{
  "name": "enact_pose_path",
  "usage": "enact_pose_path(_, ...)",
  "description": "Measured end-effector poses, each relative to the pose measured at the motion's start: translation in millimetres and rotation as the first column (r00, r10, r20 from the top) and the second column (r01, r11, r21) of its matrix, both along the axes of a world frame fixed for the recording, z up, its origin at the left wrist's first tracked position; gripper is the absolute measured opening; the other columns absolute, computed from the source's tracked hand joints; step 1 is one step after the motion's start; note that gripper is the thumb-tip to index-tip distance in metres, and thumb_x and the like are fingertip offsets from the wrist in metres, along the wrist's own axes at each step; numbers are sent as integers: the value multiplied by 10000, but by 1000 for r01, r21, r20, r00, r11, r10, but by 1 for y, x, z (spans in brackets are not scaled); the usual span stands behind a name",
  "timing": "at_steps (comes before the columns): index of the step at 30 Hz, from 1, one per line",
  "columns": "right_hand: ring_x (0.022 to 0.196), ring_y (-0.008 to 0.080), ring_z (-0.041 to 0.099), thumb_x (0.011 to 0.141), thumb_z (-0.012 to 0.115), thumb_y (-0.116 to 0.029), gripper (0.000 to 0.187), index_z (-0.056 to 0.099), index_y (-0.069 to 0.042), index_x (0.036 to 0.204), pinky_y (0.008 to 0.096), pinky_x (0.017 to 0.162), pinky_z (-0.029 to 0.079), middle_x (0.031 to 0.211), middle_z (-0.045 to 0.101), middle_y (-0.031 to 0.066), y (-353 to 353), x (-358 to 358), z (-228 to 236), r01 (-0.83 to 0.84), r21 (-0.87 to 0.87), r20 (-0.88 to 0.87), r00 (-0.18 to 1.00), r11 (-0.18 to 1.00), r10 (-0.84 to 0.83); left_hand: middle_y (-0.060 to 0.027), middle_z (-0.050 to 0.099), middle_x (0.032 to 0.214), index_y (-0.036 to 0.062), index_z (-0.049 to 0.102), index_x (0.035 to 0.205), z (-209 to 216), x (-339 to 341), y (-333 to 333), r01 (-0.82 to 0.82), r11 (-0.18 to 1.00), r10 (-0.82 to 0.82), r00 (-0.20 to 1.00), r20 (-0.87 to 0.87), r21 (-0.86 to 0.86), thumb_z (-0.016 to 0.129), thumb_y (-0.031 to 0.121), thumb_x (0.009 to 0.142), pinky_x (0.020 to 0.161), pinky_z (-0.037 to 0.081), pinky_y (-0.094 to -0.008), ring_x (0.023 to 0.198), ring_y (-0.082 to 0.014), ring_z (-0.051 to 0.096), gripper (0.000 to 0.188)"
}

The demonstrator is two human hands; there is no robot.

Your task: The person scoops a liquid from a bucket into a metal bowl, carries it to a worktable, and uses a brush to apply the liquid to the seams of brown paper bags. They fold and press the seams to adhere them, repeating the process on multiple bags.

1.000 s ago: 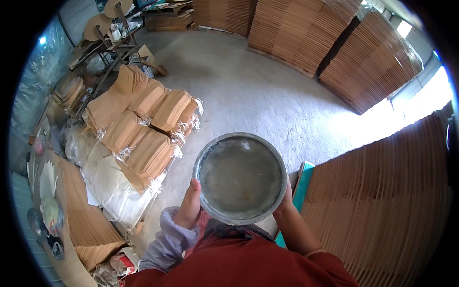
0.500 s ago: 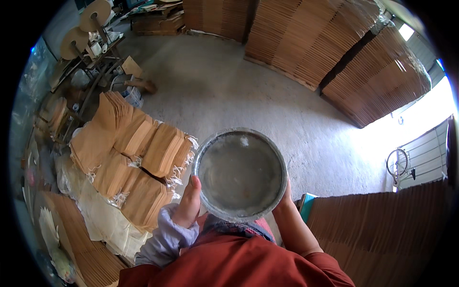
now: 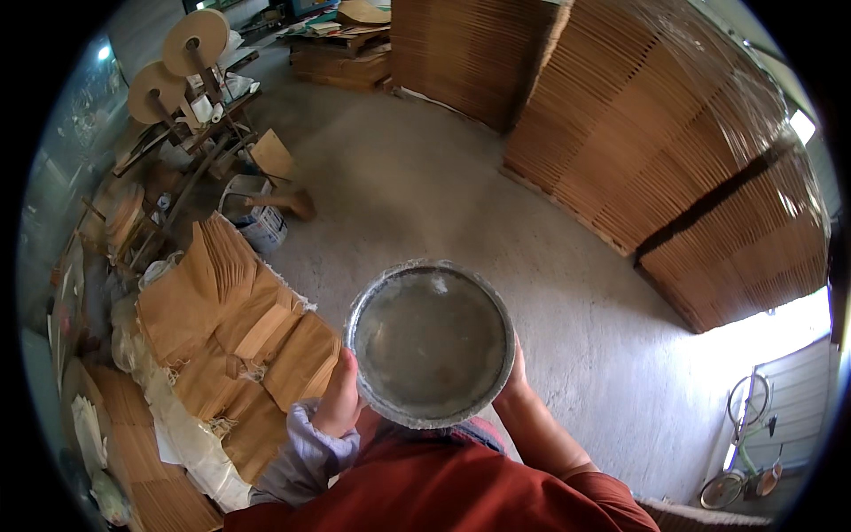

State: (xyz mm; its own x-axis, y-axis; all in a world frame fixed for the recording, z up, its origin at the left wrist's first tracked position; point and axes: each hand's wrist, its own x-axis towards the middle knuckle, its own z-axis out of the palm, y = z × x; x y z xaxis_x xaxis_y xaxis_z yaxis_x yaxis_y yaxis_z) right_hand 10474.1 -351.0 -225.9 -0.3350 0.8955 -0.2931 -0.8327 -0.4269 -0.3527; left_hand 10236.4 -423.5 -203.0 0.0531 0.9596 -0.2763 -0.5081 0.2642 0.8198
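Observation:
In front of my body I carry a round grey basin point(image 3: 432, 346) with a rough, crusted rim. Its inside looks dull grey and cloudy; whether it holds liquid I cannot tell. My left hand point(image 3: 339, 395) grips the rim on the left, thumb up along the side, below a pale lilac sleeve. On the opposite side my right hand point(image 3: 516, 377) clasps the basin, its fingers mostly hidden behind the wall. Closest to my left hand lie bundles of brown paper bags point(image 3: 266, 328) tied with white strings.
Tall stacks of brown cardboard point(image 3: 612, 133) rise at the far right, partly in plastic film. A stand with paper reels point(image 3: 195, 43) is at the far left, near a white bucket point(image 3: 257, 217). A bicycle point(image 3: 749, 434) stands at right. Grey concrete floor point(image 3: 567, 301) lies ahead.
My view has moved forward and turned left: the reels, bucket and stacks sit lower and farther right. The near-right cardboard stack has mostly left the picture. Both hands still hold the basin.

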Motion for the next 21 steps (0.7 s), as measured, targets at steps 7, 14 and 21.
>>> enact_pose_path(7, 1153, 282, 501, 966, 390, -331, 457, 467, -37, 1308, 430, 976, 431, 1301, 511, 138, 166, -20, 1, -101, 57, 32, 995, 993, 99, -125, 404, 1378, -52, 302, 1374, -9, -17, 148, -66, 998, 68, 994, -86, 23, 263, 502, 991, 1049, 312, -320, 1257, -200, 391, 675)
enact_pose_path(14, 1184, 311, 488, 963, 387, -338, 480, 458, -29, 1323, 447, 999, 415, 1333, 486, 160, 323, -58, 12, -61, 81, 141, 989, 995, 50, -112, 408, 1381, -30, 320, 1374, -10, -51, 303, -74, 995, 80, 994, -78, 72, 279, 508, 987, 1061, 289, -326, 1257, -206, 388, 664)
enact_pose_path(21, 1204, 307, 470, 969, 367, -373, 510, 432, -35, 1345, 455, 1009, 403, 1358, 462, 154, 485, -100, 18, -158, 105, 100, 984, 982, 148, -136, 396, 1384, -56, 323, 1362, -12, -97, 461, -100, 994, 105, 966, -237, 34, 266, 499, 993, 1063, 273, -330, 1269, -207, 360, 668)
